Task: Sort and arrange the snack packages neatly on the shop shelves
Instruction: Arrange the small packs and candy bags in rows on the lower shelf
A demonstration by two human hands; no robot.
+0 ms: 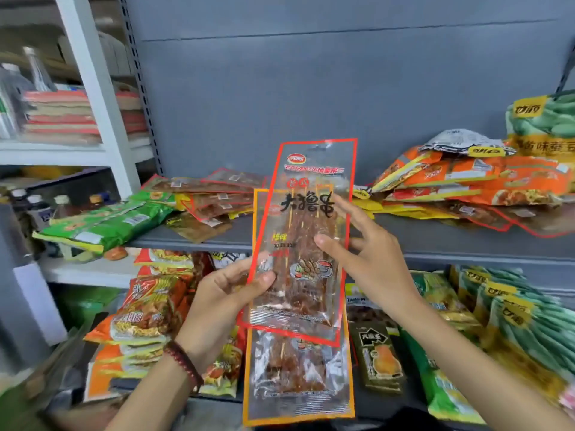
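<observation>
Red-edged skewer packet (306, 231) is held upright, long axis vertical. Left hand (230, 290) grip is clamped on its lower left edge. Right hand (367, 253) is spread, fingers straight, touching its right side. Orange-edged packet (298, 377) is stacked behind it, offset lower. Matching pile (224, 194) is seen on the shelf (435, 234) up-left of it, nearer the left hand.
</observation>
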